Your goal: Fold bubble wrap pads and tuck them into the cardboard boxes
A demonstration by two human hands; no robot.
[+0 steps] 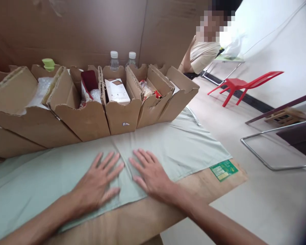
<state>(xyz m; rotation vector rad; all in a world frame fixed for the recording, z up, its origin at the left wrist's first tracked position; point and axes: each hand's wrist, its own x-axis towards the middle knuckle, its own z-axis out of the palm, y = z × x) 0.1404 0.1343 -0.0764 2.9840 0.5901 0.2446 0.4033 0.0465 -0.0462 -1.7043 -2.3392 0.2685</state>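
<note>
My left hand (98,183) lies palm down on a pale green cloth (79,163), fingers spread and holding nothing. To its right, my right hand (151,173) also rests flat on the cloth with its fingers apart. The cloth is slightly wrinkled between and around the hands and covers much of a wooden table (132,217). Beyond the hands stands a row of open cardboard boxes (79,122). One holds a white box (117,91), another a dark red item (89,81) with bubble wrap, and another red-and-clear packaging (149,89).
Two clear bottles (114,61) with white caps and a green object (48,64) show behind the boxes. A large cardboard panel (91,30) stands at the back. A green label (223,170) is at the table's right end. A person (204,54) sits beyond, near a red chair (241,84).
</note>
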